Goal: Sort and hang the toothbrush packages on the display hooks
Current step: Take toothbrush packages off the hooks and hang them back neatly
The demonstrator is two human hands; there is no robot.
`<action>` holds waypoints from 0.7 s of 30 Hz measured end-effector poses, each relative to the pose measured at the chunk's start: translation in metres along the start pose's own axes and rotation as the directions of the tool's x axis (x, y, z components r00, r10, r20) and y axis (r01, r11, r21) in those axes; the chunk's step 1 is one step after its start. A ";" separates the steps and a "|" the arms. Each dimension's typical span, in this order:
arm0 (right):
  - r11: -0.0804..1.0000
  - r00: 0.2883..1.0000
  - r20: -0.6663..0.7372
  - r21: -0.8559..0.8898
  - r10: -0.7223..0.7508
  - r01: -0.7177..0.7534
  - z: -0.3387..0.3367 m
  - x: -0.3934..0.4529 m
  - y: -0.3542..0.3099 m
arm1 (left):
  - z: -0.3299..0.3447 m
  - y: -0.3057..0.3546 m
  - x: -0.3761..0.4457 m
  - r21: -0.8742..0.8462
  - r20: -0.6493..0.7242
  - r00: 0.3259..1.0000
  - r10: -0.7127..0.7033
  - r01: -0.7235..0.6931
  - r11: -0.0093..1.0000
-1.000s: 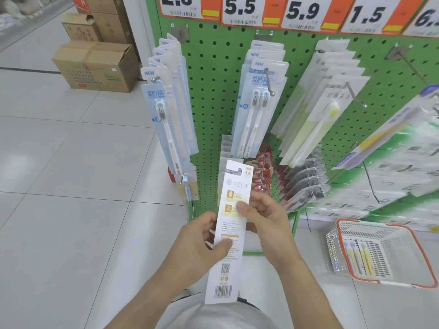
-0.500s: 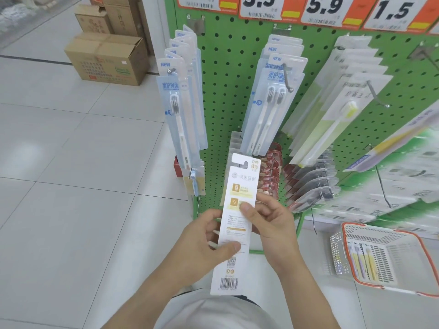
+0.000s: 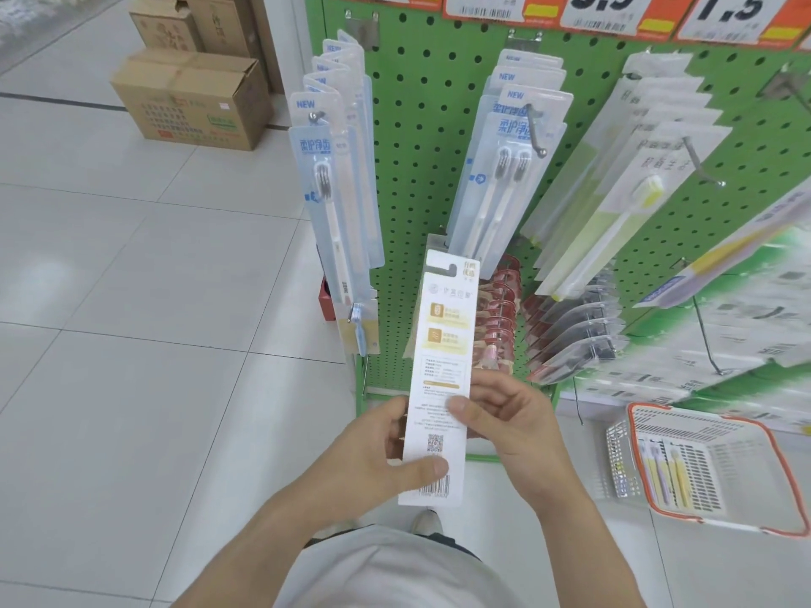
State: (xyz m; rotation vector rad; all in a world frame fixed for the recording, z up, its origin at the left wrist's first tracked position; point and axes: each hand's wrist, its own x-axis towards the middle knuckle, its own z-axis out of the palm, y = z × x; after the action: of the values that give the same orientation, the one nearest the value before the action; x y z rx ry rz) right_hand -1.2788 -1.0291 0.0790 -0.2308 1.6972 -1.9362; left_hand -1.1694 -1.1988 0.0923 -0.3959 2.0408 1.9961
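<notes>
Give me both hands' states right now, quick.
Left hand: grips the long white cardboard toothbrush package near its lower end, thumb across the front.
Right hand: pinches the same package at mid-height.

I see a matt white card package (image 3: 439,379), glossy clear plastic blister packs (image 3: 338,204) on bare metal hooks (image 3: 536,133), a green perforated pegboard (image 3: 421,168), brown corrugated cardboard boxes (image 3: 193,103), a white plastic mesh basket (image 3: 702,467) and smooth, shiny floor tiles (image 3: 131,300).
</notes>
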 end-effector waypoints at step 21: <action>0.993 0.991 0.126 0.104 0.035 -0.048 -0.004 -0.001 -0.002 | 0.003 0.002 0.004 -0.269 -0.049 0.997 0.051 -0.063 0.961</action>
State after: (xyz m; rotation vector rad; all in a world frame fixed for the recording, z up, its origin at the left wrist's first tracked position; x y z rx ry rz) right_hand -1.2802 -1.0245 0.0803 -0.2672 1.5032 -1.9335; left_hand -1.1734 -1.1962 0.0925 -0.4405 1.8237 2.3299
